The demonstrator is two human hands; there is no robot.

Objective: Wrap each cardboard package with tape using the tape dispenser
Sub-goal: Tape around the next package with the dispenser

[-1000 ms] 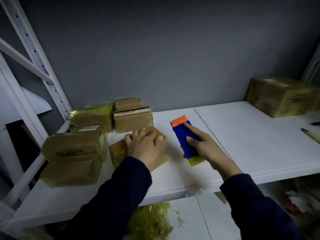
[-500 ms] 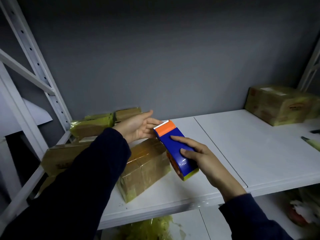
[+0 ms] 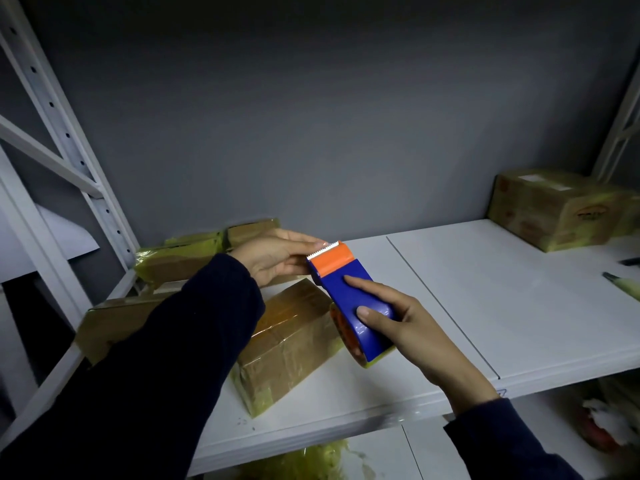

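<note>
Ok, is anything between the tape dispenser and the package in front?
Nothing visible. The right hand holds the tape dispenser close by the package. The left hand is at its toothed edge, and only the left sleeve crosses the package's left end.

A white shelf board [image 3: 485,299] bore a brown taped cardboard package [image 3: 291,344] near its front. Similar packages [image 3: 180,258] crowded its left end; a larger box [image 3: 554,209] sat far right.

Dim grey wall [image 3: 329,116]; white metal shelf [image 3: 519,306], perforated upright [image 3: 65,133].
</note>
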